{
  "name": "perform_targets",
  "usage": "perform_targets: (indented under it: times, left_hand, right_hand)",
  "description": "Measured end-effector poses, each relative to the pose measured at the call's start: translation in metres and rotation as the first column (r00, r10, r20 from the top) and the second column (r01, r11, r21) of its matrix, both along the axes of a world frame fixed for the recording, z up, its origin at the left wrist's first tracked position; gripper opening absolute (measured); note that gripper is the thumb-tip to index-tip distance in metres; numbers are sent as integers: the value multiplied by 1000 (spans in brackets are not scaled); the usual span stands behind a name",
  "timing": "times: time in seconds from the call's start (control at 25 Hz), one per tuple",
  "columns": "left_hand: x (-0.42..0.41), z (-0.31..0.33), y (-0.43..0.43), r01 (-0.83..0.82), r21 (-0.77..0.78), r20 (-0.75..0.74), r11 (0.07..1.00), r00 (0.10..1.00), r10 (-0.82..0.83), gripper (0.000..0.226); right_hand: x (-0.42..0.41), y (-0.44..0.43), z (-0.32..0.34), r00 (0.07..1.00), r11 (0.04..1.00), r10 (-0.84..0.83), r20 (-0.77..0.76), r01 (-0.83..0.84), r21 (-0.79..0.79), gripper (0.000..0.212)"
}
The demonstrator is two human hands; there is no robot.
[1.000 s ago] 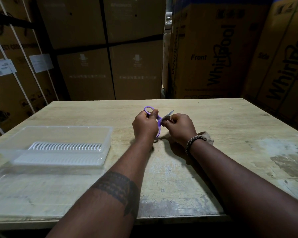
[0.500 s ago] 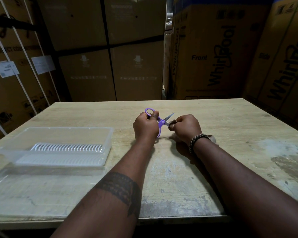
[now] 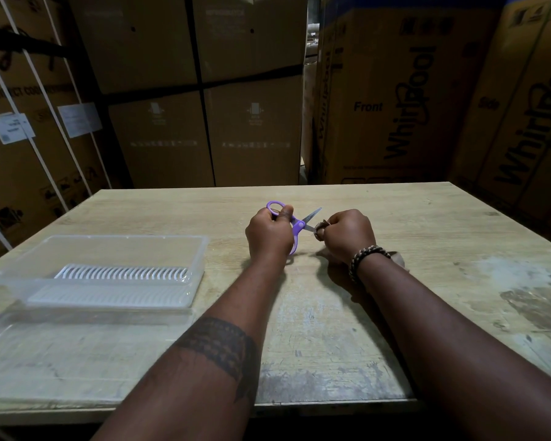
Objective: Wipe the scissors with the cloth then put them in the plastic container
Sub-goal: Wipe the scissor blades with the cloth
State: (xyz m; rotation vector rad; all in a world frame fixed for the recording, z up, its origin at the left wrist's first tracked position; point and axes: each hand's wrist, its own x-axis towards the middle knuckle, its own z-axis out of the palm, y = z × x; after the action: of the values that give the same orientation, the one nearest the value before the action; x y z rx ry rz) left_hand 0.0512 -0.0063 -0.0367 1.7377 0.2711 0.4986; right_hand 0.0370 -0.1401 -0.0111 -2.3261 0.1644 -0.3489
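Between both hands, above tabletop (image 3: 427, 218), purple scissors (image 3: 298, 223) with blades parted: left hand (image 3: 269, 237) grips the handles, right hand (image 3: 349, 235) pinches cloth (image 3: 321, 229) on lower blade. Well left of left hand sits plastic container (image 3: 201, 249). Best wipe hinge-to-tip, cloth between skin and edge, handles steady.

**Hands at mid-table, container to the left**

On the table (image 3: 427, 233), the container (image 3: 109, 241) sits at the left, well apart from both hands. At the middle, the left hand (image 3: 268, 233) holds the scissors (image 3: 299, 223), blades pointing right. Just beside them, the right hand (image 3: 347, 235) holds the cloth (image 3: 320, 225) at the lower blade's tip. Boxes (image 3: 204, 122) stand behind the table.
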Motion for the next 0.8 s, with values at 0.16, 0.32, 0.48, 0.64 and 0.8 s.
perform_targets:
  times: [0.16,0.32,0.48,0.64,0.8]
  left_hand:
    - [5,-2,7,-22,-66,-27,998,999,20,39]
    - [6,-3,4,62,-15,-34,998,997,-62,38]
    - [3,-1,1,91,42,-29,995,996,-90,38]
    - [0,-1,1,99,71,-3,993,995,-99,40]
    - [-3,-2,2,121,51,24,991,992,-122,37]
  right_hand:
    - [6,-30,1,992,990,-128,10,127,59,22]
    - [8,-42,-2,942,995,-54,332,25,92,6]
    - [10,-16,-2,774,967,250,582,-164,-198,8]
    - [13,-9,-9,851,838,405,334,-200,-507,10]
    - [11,-7,-5,871,803,425,247,-236,-548,12]
